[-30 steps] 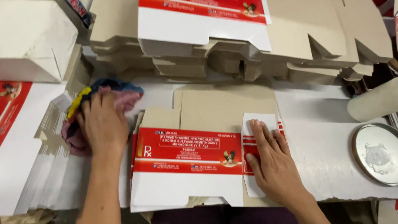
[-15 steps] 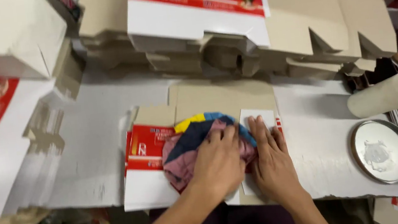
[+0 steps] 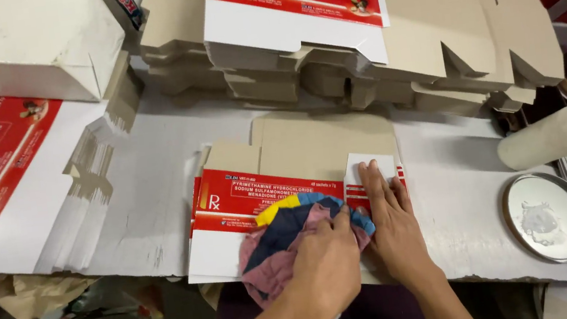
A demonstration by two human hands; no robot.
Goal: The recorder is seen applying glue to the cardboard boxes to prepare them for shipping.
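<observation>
Low in the middle of the frame, the left hand (image 3: 325,266) is bunched over a rag (image 3: 286,242), a crumpled wad of pink, dark blue, yellow and light blue cloth, fingers curled down onto it and pressing it against a flat carton (image 3: 266,197). That carton lies unfolded on the white table (image 3: 152,204), red band and white panel facing up, brown flaps toward the top. Just beside the rag, to the right, the right hand (image 3: 392,222) lies flat and spread, palm down, fingers stretched up the frame onto the carton's narrow white flap (image 3: 369,167); it grips nothing, only pins the card.

Across the top of the frame sits a stack of flat cartons (image 3: 296,28), brown undersides showing with one red-and-white face on top. At the left edge there is another large red-and-white sheet (image 3: 6,186), with a folded white box (image 3: 25,47) above it in the upper left corner. Lower right, a round metal dish (image 3: 550,217) holds a smear of white paste, and a white roll (image 3: 561,132) lies just above it.
</observation>
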